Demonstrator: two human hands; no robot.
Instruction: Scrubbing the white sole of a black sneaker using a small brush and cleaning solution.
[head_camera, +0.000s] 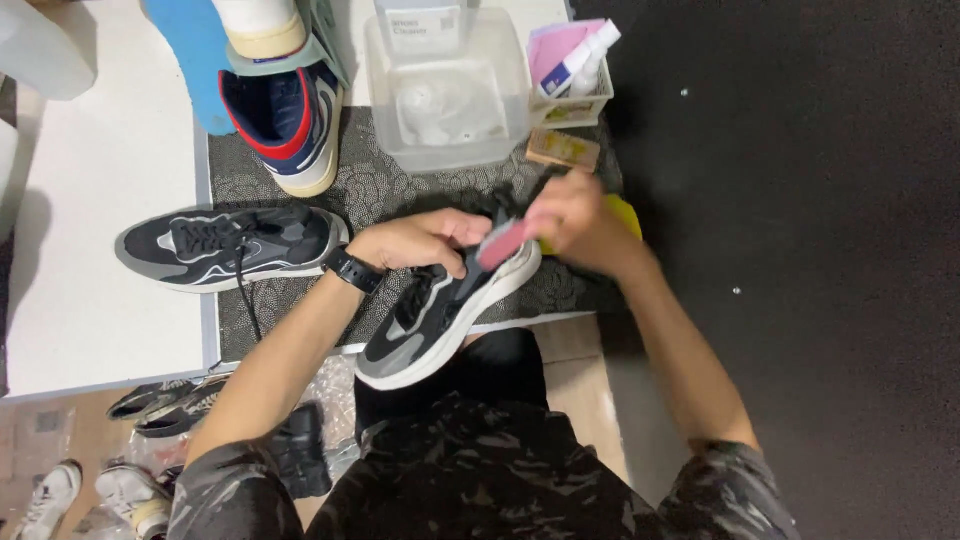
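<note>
A second black-and-grey sneaker (228, 245) lay on its side on a dark patterned mat (380, 190), its lace trailing toward the near edge. Behind it stood a navy, red and cream high-top shoe (290, 115), next to a blue insole-like piece (195, 55). A clear plastic tub (447, 95) sat at the back of the mat — beside it, a small basket (575, 95) holding a spray bottle (582, 58) and a pink cloth (556, 40). A white tabletop (100, 200) spread to the left. Below, on the floor, more shoes — a dark pair (165, 402) and white ones (90, 495) — lay among clear plastic wrapping.
</note>
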